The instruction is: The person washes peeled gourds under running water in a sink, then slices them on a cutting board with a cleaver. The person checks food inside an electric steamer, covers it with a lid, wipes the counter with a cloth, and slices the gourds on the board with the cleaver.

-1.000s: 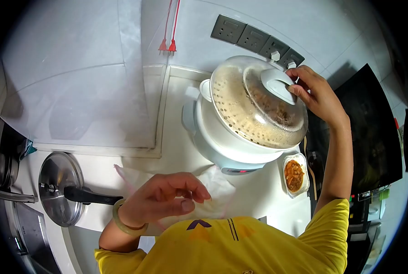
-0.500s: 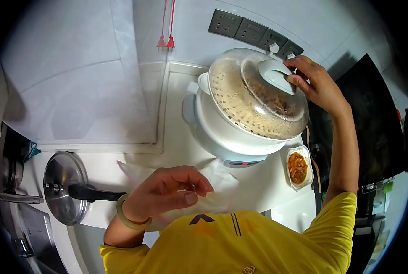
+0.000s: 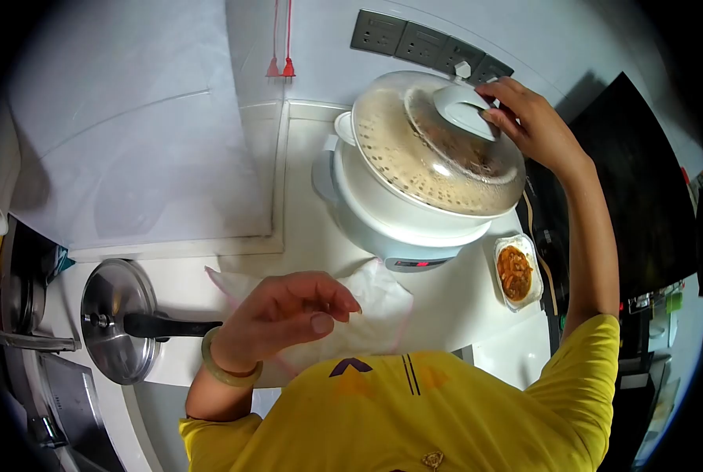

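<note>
My right hand [image 3: 528,122] grips the white handle of the clear lid [image 3: 414,177], fingers and thumb on its right end. The lid is fogged and sits on the white steamer [image 3: 375,224], which has a red-lit display at its front. Brown food shows dimly through the lid. My left hand [image 3: 296,311], with a bangle on its wrist, hovers in front of the steamer, fingers curled and apart from the thumb, holding nothing. Under it a white cloth [image 3: 383,303] with a pink edge lies on the counter.
A pot lid [image 3: 115,315] with a black handle lies at the left. A white tray [image 3: 536,287] of orange-brown food stands right of the steamer. Grey sockets [image 3: 422,45] and red plugs [image 3: 288,68] are on the wall. A black panel [image 3: 634,204] stands at the right.
The steamer, its lid and my right hand appear slightly higher and further left as the view shifts. Both hands keep nearly the same pose.
</note>
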{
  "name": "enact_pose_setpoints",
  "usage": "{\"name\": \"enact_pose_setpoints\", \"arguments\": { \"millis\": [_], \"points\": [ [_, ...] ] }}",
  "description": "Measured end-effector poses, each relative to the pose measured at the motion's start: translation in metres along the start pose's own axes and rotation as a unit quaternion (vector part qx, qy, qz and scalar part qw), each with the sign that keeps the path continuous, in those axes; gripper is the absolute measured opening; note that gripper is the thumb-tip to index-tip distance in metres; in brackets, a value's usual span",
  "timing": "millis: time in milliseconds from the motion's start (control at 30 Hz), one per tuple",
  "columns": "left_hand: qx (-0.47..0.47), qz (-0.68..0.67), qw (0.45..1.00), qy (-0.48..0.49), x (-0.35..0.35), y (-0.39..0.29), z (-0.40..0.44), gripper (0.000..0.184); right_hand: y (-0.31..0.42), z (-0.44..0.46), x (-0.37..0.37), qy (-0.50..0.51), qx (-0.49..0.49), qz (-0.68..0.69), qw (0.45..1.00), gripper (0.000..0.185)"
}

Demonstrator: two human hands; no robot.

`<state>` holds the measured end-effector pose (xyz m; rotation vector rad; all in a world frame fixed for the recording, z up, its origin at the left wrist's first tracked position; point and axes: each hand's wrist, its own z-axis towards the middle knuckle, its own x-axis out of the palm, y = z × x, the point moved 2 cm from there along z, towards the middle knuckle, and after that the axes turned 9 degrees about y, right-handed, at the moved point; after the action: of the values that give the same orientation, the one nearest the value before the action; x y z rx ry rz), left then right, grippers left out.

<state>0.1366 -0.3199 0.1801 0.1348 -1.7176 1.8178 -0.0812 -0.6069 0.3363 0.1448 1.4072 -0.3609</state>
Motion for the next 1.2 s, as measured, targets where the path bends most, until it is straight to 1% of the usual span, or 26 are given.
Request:
{"name": "enact_pose_setpoints", "arguments": {
  "millis": [33,100,133,233,300,333,367,400,433,500,533,567,633,667,700,767,800,933,1000,1033,1100,1133,1200],
  "points": [
    [-0.002,0.002,1.0,0.005,-0.001,0.001,0.0,0.034,-0.002,0.0,0.0,-0.002,0.005,-0.001,1.0,0.029],
    [0.036,-0.012,0.997,0.071,-0.003,0.005,-0.002,0.026,-0.001,-0.002,0.004,-0.017,0.008,-0.004,1.0,0.029],
    [0.032,-0.01,0.997,0.075,-0.002,0.007,-0.003,0.026,0.002,-0.003,0.007,-0.036,0.005,-0.031,0.999,0.029],
    [0.027,0.004,0.996,0.08,0.002,0.005,-0.009,0.027,0.004,-0.005,0.006,-0.037,0.007,-0.064,0.997,0.029],
    [0.025,0.023,0.998,0.05,0.006,0.005,-0.017,0.026,0.007,-0.004,0.007,-0.037,0.009,-0.062,0.997,0.028],
    [0.022,0.023,0.998,0.053,0.01,0.006,-0.02,0.026,0.009,-0.005,0.008,-0.039,0.021,-0.07,0.997,0.027],
    [0.022,0.024,0.999,0.031,0.013,0.005,-0.022,0.027,0.009,-0.005,0.009,-0.042,0.034,-0.077,0.996,0.026],
    [0.024,0.024,0.999,0.011,0.016,0.005,-0.024,0.028,0.008,-0.006,0.008,-0.037,0.03,-0.076,0.996,0.026],
    [0.018,0.025,0.999,0.018,0.018,0.006,-0.026,0.028,0.002,-0.006,0.011,-0.038,0.039,-0.076,0.996,0.026],
    [0.016,0.042,0.999,-0.006,0.022,0.007,-0.032,0.031,-0.005,-0.004,0.018,-0.051,0.029,-0.097,0.994,0.025],
    [0.012,0.044,0.999,0.002,0.026,0.008,-0.033,0.031,0.003,-0.004,0.018,-0.031,0.053,-0.105,0.993,0.028],
    [0.014,0.049,0.999,-0.01,0.029,0.009,-0.035,0.031,0.002,-0.006,0.018,-0.033,0.061,-0.105,0.992,0.028],
    [0.017,0.059,0.998,-0.018,0.035,0.01,-0.037,0.032,0.002,-0.003,0.016,-0.032,0.048,-0.085,0.995,0.028],
    [0.02,0.053,0.998,-0.024,0.037,0.012,-0.039,0.031,0.001,-0.002,0.016,-0.003,0.067,-0.102,0.992,0.029],
    [0.023,0.049,0.998,-0.029,0.04,0.013,-0.04,0.03,0.003,-0.003,0.016,-0.007,0.072,-0.103,0.992,0.029],
    [0.021,0.052,0.998,-0.031,0.045,0.017,-0.043,0.03,0.006,-0.002,0.018,0.011,0.077,-0.148,0.986,0.029],
    [0.015,0.051,0.998,-0.035,0.048,0.018,-0.044,0.03,0.014,-0.005,0.01,0.043,0.099,-0.137,0.985,0.032],
    [0.006,0.066,0.997,-0.037,0.062,0.024,-0.048,0.031,0.002,-0.012,0.021,0.037,0.109,-0.13,0.985,0.036],
    [0.005,0.092,0.994,-0.058,0.068,0.028,-0.047,0.03,0.004,-0.019,0.026,-0.025,0.084,-0.123,0.988,0.041],
    [-0.003,0.09,0.994,-0.059,0.071,0.031,-0.048,0.03,0.008,-0.025,0.027,-0.021,0.088,-0.116,0.989,0.041],
    [-0.026,0.14,0.986,-0.083,0.075,0.034,-0.049,0.029,0.011,-0.037,0.021,-0.071,0.123,0.033,0.989,0.045],
    [-0.034,0.155,0.983,-0.089,0.077,0.037,-0.049,0.029,0.022,-0.046,0.019,-0.066,0.126,0.041,0.989,0.045],
    [-0.06,0.171,0.977,-0.109,0.078,0.045,-0.051,0.028,0.049,-0.071,0.011,-0.118,0.16,0.076,0.977,0.046]
  ]
}}
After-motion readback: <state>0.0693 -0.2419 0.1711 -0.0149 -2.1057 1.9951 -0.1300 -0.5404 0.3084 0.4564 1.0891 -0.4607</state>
